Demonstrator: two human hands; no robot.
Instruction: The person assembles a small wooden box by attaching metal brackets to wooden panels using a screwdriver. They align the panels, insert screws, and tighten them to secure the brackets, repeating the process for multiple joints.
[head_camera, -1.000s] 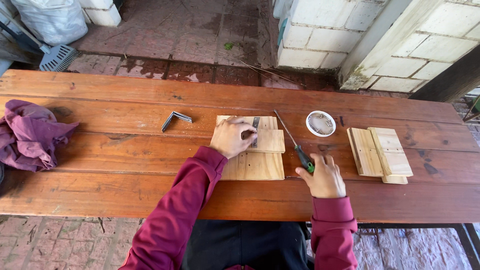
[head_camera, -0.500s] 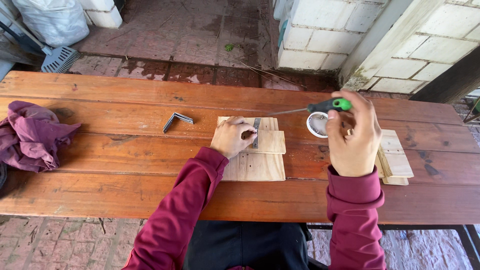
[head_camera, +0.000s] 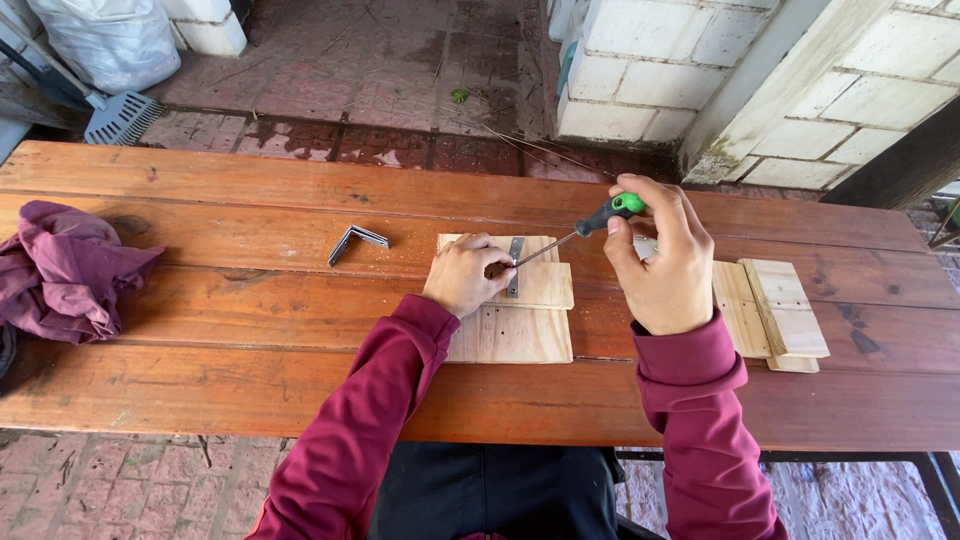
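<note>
right hand lifted screwdriver off table, tip now at bracket
</note>
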